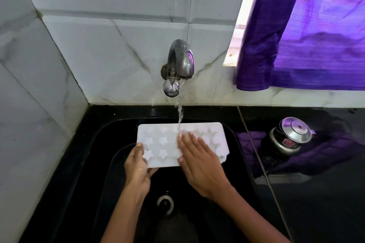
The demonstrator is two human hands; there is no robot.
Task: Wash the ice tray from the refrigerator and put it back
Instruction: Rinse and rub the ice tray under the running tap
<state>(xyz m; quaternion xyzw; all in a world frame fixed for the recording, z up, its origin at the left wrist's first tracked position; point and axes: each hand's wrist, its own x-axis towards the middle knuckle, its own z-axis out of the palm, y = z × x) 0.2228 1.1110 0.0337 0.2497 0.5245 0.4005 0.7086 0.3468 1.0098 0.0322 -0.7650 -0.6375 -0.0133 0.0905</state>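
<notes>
Ice tray (pixel 166 144): white, rectangular, star-shaped cells facing up, held level over the black sink (pixel 110 134), just under the tap (pixel 178 65); its near right corner looks chipped or ragged. Water (pixel 180 112): running from the tap in 1 stream, landing on the tray's far middle, right at the fingertips of the right hand. Left hand (pixel 138 165): wet, clamped on the tray's near left corner, thumb curled over the top edge beside a star cell, remaining fingers tucked beneath the tray. Right hand (pixel 199 165): spread flat, fingers straight and slightly apart, palm down on the right half of the tray's top face, covering several cells; it presses or rubs, gripping nothing. Sink: drain (pixel 165 204) visible at the bottom between the 2 forearms. Bench (pixel 316 203): black, glossy, to the right of the sink. On it, 1 steel pot (pixel 286 141) with lid, well apart from the tray. Wall (pixel 98 45): pale marble-look tiles behind the tap. Curtain (pixel 308 31): purple, hanging at upper right over a bright window opening.
</notes>
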